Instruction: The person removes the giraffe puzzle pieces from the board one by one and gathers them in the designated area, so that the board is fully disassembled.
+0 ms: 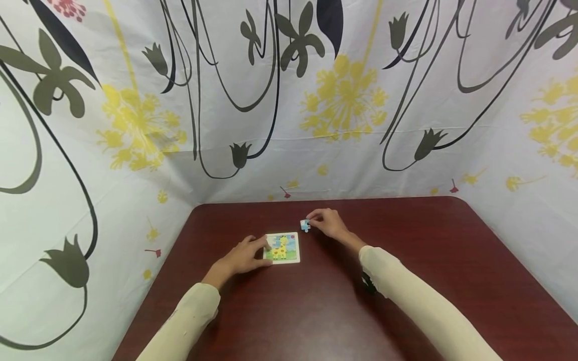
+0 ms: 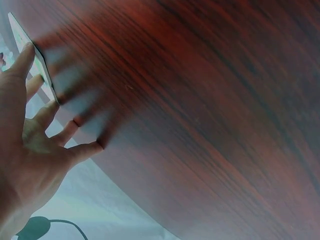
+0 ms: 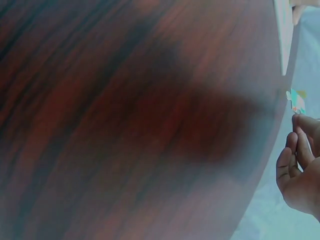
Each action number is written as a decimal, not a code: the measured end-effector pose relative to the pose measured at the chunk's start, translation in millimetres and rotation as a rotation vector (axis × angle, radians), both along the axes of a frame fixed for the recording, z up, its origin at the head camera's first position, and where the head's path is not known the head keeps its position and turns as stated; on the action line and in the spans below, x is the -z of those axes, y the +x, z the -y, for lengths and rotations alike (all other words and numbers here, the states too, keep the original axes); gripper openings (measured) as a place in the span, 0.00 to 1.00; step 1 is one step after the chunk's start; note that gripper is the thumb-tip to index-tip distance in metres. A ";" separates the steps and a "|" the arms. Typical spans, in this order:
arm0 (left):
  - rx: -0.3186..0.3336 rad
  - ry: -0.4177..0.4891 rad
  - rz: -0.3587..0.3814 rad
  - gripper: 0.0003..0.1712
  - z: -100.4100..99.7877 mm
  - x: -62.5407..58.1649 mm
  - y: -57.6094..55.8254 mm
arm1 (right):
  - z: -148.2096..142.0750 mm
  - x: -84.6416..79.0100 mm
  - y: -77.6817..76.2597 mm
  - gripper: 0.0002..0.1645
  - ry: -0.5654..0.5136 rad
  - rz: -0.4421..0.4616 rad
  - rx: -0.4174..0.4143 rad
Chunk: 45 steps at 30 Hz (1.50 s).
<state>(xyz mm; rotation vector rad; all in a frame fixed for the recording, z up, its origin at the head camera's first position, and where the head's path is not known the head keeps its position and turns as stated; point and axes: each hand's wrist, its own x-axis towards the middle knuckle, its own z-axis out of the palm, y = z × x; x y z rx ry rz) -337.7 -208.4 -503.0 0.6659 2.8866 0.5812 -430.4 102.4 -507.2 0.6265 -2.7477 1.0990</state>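
A small square jigsaw puzzle board (image 1: pixel 290 252) with a white rim and a giraffe picture lies on the table. A pale patch shows at the picture's upper left. My left hand (image 1: pixel 245 254) rests at the board's left side, fingers spread; its thumb touches the near edge, and a fingertip lies on the picture. In the left wrist view, the left hand (image 2: pixel 37 135) has its other fingertips near or on the tabletop. Beyond the board's far right corner, my right hand (image 1: pixel 328 222) pinches a blue and white puzzle piece (image 1: pixel 305 225) between thumb and fingertips. The right wrist view shows this jigsaw piece (image 3: pixel 297 101) above the fingertips.
The dark red wooden table (image 1: pixel 406 240) has rounded far corners. A white cloth (image 1: pixel 289 165) printed with flowers and stems hangs behind it and at both sides. A small black object (image 1: pixel 368 283) sits beneath the right sleeve's cuff.
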 end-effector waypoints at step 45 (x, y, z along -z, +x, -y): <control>-0.016 -0.010 0.013 0.25 -2.2 -1.9 1.4 | 37.3 1.9 25.2 0.10 0.024 0.046 -0.105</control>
